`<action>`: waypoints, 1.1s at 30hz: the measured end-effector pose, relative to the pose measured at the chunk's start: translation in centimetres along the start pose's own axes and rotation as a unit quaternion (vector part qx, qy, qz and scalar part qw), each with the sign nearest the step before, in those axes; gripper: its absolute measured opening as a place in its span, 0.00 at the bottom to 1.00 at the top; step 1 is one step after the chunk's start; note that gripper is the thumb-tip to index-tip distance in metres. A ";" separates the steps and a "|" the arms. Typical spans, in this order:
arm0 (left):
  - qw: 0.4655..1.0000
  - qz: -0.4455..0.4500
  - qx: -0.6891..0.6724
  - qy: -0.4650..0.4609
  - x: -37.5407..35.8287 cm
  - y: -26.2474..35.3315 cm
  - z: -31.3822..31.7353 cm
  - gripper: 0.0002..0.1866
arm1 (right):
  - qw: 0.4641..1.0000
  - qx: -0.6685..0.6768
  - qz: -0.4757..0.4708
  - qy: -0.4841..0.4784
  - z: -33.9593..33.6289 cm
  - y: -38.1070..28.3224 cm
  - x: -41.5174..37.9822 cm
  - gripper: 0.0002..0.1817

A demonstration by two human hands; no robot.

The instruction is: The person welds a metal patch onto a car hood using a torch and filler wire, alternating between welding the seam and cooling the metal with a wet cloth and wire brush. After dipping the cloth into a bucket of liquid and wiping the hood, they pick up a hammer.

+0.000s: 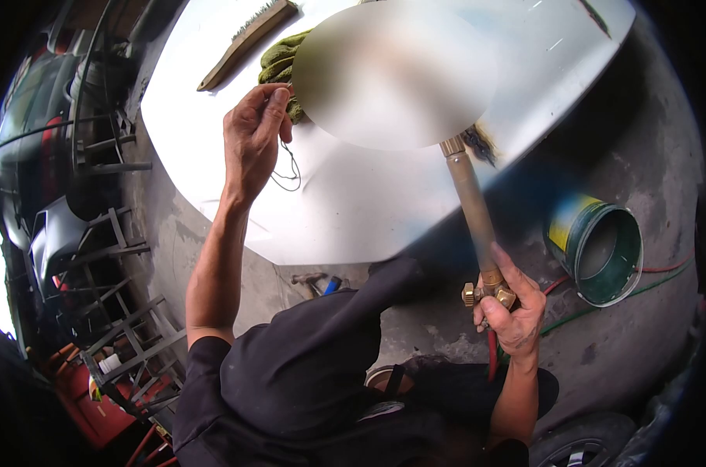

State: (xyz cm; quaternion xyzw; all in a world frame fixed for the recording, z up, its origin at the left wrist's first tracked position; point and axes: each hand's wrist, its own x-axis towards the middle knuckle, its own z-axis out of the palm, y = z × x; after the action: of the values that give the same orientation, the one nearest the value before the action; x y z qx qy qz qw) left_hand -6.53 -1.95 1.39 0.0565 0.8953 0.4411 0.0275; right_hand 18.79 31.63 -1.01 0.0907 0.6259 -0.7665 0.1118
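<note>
My right hand (516,311) is wrapped round the valve end of a brass gas torch (471,198), beside its knobs. The torch points up and away; a blurred patch hides its tip. A dark scorched spot (479,145) shows on the white panel (337,218) beside the torch's upper end. My left hand (256,136) is closed in a pinch above the panel. A thin wire (297,175) loops down from its fingers, its upper end lost in the blur. Just beyond that hand lie olive-green knitted gloves (279,62), partly hidden by the blur.
A wooden-handled wire brush (244,47) lies on the panel's far left. To the right, a green bucket (602,257) is tipped on the floor by red and green hoses (575,315). A hammer (310,280) lies below the panel. Metal frames (123,311) stand left; a wheel (583,440) is lower right.
</note>
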 end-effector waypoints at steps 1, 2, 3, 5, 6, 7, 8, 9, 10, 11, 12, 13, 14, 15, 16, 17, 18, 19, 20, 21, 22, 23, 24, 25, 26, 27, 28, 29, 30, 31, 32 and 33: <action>1.000 0.000 -0.001 0.001 0.0 0.0 0.0 0.20 | 1.000 0.000 -0.003 0.000 0.0 0.0 0.0 0.38; 1.000 0.000 -0.001 0.000 0.0 0.0 0.0 0.20 | 1.000 0.000 -0.002 0.000 0.0 0.0 0.0 0.38; 1.000 0.000 0.000 0.002 0.0 0.1 0.0 0.21 | 1.000 0.000 0.000 0.000 0.0 0.0 0.0 0.37; 1.000 0.000 0.002 0.004 -0.1 0.1 0.0 0.21 | 1.000 0.000 0.002 0.000 0.0 0.0 0.0 0.37; 1.000 0.001 0.001 0.003 -0.1 0.1 0.0 0.21 | 1.000 0.000 0.002 -0.001 0.0 0.0 0.0 0.37; 1.000 0.003 0.000 0.003 -0.1 0.1 0.0 0.21 | 1.000 0.000 0.002 -0.002 0.0 0.0 0.0 0.37; 1.000 0.003 0.000 0.003 -0.1 0.1 0.0 0.21 | 1.000 0.000 0.002 -0.002 0.0 0.0 0.0 0.37; 1.000 0.004 0.001 0.003 -0.1 0.1 -0.1 0.21 | 1.000 -0.002 -0.006 -0.004 0.0 0.1 0.0 0.37; 1.000 0.005 0.003 0.003 -0.1 0.1 -0.1 0.21 | 1.000 -0.005 -0.014 -0.007 0.0 0.1 0.1 0.37; 1.000 0.005 0.003 0.003 -0.1 0.1 -0.1 0.21 | 1.000 -0.005 -0.014 -0.007 0.0 0.1 0.1 0.37; 1.000 0.004 0.000 0.003 -0.1 0.1 -0.1 0.21 | 1.000 -0.008 -0.014 -0.006 0.0 0.1 0.0 0.38; 1.000 0.002 -0.003 0.003 -0.1 0.1 -0.1 0.21 | 1.000 -0.010 -0.013 -0.005 0.0 0.1 0.0 0.38; 1.000 0.002 -0.003 0.003 -0.1 0.1 -0.1 0.21 | 1.000 -0.010 -0.013 -0.005 0.1 0.0 0.0 0.38; 1.000 0.002 -0.006 0.000 -0.1 0.0 -0.2 0.21 | 1.000 -0.005 -0.005 -0.003 0.1 0.0 0.0 0.38; 1.000 0.003 -0.009 -0.003 -0.1 -0.1 -0.2 0.20 | 1.000 -0.001 0.002 -0.001 0.1 -0.1 -0.1 0.38; 1.000 0.003 -0.009 -0.003 -0.2 0.1 -0.2 0.20 | 1.000 -0.001 0.002 -0.001 0.0 0.2 -0.2 0.38; 1.000 0.016 -0.018 0.010 -0.5 0.5 -0.2 0.20 | 1.000 0.020 -0.017 -0.002 -0.3 0.7 -0.6 0.39; 0.999 0.030 -0.027 0.023 -0.7 1.0 -0.1 0.20 | 0.998 0.040 -0.037 -0.003 -0.4 0.9 -0.8 0.40; 0.999 0.031 -0.027 0.023 -1.1 2.0 -0.1 0.20 | 0.998 0.040 -0.038 -0.003 -0.3 0.8 -1.3 0.40; 0.997 0.039 -0.060 0.007 -1.9 3.4 0.1 0.20 | 0.991 0.106 -0.070 0.044 0.0 0.5 -2.0 0.41; 0.995 0.046 -0.092 -0.010 -2.9 4.5 0.5 0.20 | 0.976 0.172 -0.101 0.090 0.3 0.3 -2.6 0.42; 0.978 0.048 -0.185 -0.089 -4.0 5.1 1.2 0.19 | 0.974 0.164 -0.116 0.103 -0.3 -0.3 -3.1 0.44; 0.962 -0.027 -0.233 -0.137 -5.8 6.9 2.9 0.18 | 0.971 0.156 -0.123 0.132 -0.6 -1.3 -3.5 0.44; 0.932 -0.086 -0.233 -0.265 -6.7 7.8 4.1 0.17 | 0.967 0.148 -0.132 0.162 -0.9 -2.2 -3.9 0.44; 0.908 -0.105 -0.219 -0.342 -8.0 8.0 6.5 0.18 | 0.965 0.125 -0.151 0.172 -1.5 -2.5 -4.4 0.45; 0.895 -0.052 -0.210 -0.390 -9.5 6.9 9.7 0.17 | 0.965 0.099 -0.165 0.179 -2.3 -2.8 -5.1 0.45; 0.845 -0.143 -0.186 -0.480 -10.1 7.9 11.4 0.15 | 0.964 0.069 -0.179 0.187 -2.9 -2.6 -5.8 0.44; 0.797 -0.246 -0.156 -0.528 -10.9 7.8 13.4 0.14 | 0.961 0.038 -0.193 0.194 -3.4 -2.4 -6.4 0.43; 0.839 -0.098 -0.182 -0.503 -13.3 3.8 17.6 0.15 | 0.960 0.037 -0.193 0.199 -3.6 -2.3 -7.0 0.43; 0.838 -0.095 -0.181 -0.506 -14.3 2.1 20.0 0.15 | 0.960 0.031 -0.185 0.207 -3.7 -2.1 -7.4 0.43; 0.851 -0.057 -0.161 -0.497 -14.9 0.9 21.8 0.16 | 0.960 0.025 -0.177 0.215 -3.8 -2.0 -7.8 0.43; 0.862 -0.018 -0.139 -0.487 -14.8 1.0 22.3 0.16 | 0.959 0.026 -0.180 0.217 -3.9 -1.6 -8.1 0.43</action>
State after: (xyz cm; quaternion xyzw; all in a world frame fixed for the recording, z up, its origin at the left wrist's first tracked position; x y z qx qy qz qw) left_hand 10.45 14.40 -11.42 0.2433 0.6980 0.4767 0.4759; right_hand 26.07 36.24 1.93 0.1439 0.6206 -0.7521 -0.1686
